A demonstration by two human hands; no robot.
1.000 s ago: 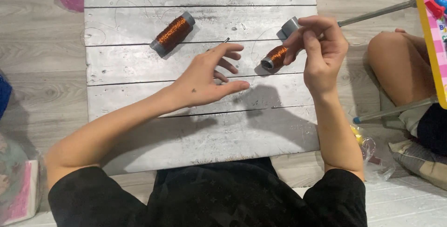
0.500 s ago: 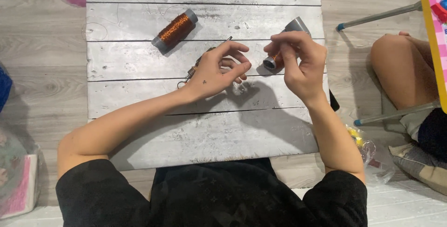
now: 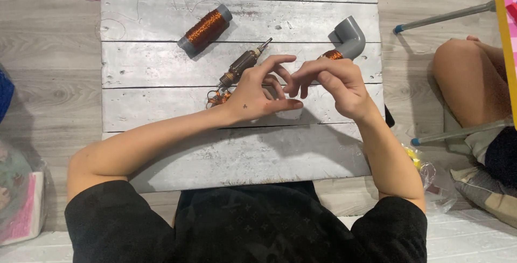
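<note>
My left hand point(image 3: 257, 89) hovers over the middle of the grey plank board point(image 3: 161, 63), fingers spread and nothing visible in them. My right hand point(image 3: 331, 82) is beside it, fingers curled so the fingertips of both hands nearly meet. Whether a thin wire runs between them is too fine to see. A grey pipe elbow point(image 3: 349, 37) with a copper-wound end point(image 3: 332, 55) lies just behind my right hand; I cannot tell if it touches the fingers. A small motor rotor point(image 3: 242, 65) lies behind my left hand, with a tangle of copper wire point(image 3: 217, 99) at its near end.
A grey spool of copper wire point(image 3: 203, 29) lies at the board's back left. Another person's bare knee point(image 3: 466, 80) and metal chair legs point(image 3: 444, 15) are at the right. Plastic bags point(image 3: 425, 174) lie on the floor by my right elbow, and pink items point(image 3: 24, 212) at the left.
My right hand has come down from the lifted pipe elbow, which now rests on the board. My left hand has moved right to meet it, uncovering the rotor.
</note>
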